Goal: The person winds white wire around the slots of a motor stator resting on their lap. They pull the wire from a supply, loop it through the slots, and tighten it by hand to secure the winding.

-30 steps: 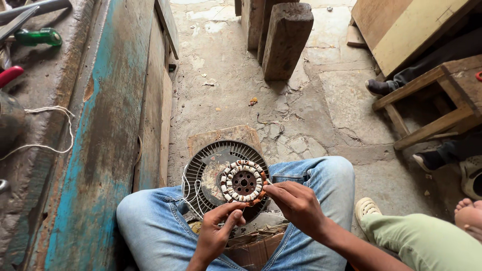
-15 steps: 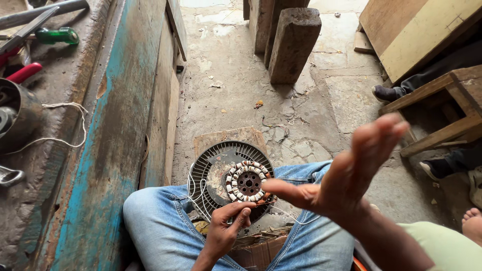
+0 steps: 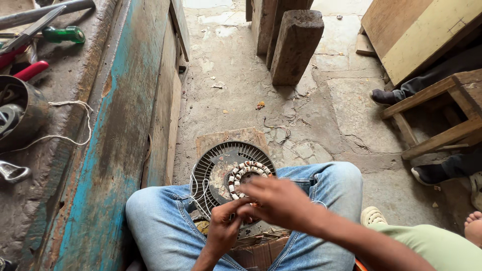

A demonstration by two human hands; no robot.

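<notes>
A round wound stator [image 3: 243, 174], a ring of pale coils, rests over a dark slotted fan housing [image 3: 213, 170] between my knees in blue jeans. My left hand [image 3: 224, 226] pinches the stator's near edge from below. My right hand [image 3: 278, 200] lies across the stator's near right side, fingers curled at the same spot, blurred by motion. Thin white wire [image 3: 197, 193] trails off the housing's left side. What the right fingers pinch is hidden.
A worn blue-painted wooden bench [image 3: 108, 145] runs along the left, carrying a green-handled screwdriver [image 3: 63, 34], red-handled tools [image 3: 30, 70], a metal can [image 3: 20, 115] and white string [image 3: 75, 125]. A wooden block [image 3: 296, 45] stands ahead. Another person's feet [image 3: 386, 95] rest by a wooden stool [image 3: 442, 110].
My right hand was on the stator, lifted up and away with fingers spread, and has come back down onto it. My left hand stayed at the near edge.
</notes>
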